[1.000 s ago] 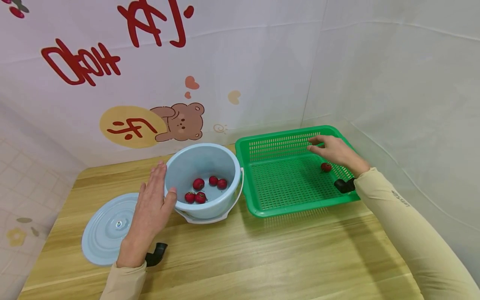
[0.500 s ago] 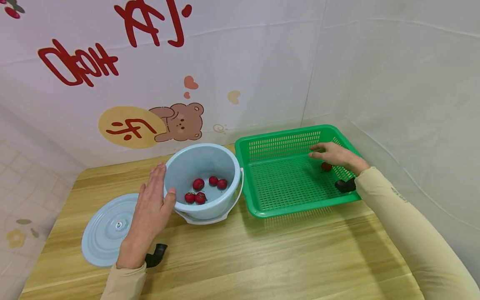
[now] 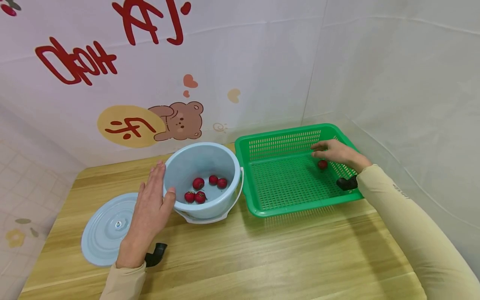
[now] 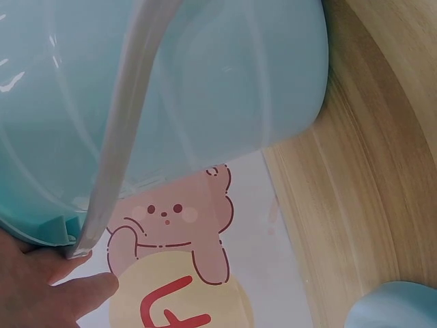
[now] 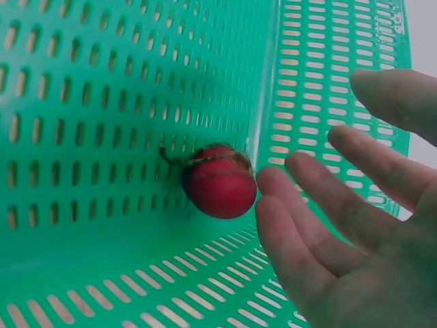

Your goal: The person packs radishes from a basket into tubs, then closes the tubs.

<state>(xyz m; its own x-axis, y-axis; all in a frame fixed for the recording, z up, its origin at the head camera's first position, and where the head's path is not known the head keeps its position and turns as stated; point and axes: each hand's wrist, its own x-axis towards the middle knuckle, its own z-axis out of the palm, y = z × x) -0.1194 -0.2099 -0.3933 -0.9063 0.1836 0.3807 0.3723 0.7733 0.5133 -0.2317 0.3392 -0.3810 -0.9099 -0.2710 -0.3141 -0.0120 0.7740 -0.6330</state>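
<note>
My left hand [image 3: 151, 206] rests against the left side of the light blue bucket [image 3: 208, 210], its fingers straight along the rim. In the left wrist view the fingers [image 4: 92, 294] touch the rim beside the pale handle [image 4: 126, 126]. Several small red round fruits [image 3: 198, 183] lie on the bucket's floor. On the right, my right hand [image 3: 337, 152] hangs inside the green basket [image 3: 262, 211], over a single red round fruit [image 3: 322, 164]. Seen from the right wrist, this fruit [image 5: 222, 188] has a green stem; the fingertips [image 5: 268, 208] are right beside it, fingers spread and relaxed, nothing held.
A light blue lid [image 3: 103, 237] lies flat on the wooden table [image 3: 240, 258], left of the bucket and partly behind my left forearm. A printed white curtain [image 3: 262, 75] stands behind the containers, and a plain one [image 3: 412, 104] is close on the right.
My right hand has lowered slightly towards the fruit in the basket, and that fruit has shifted a little to the left. My left hand has stayed at the bucket.
</note>
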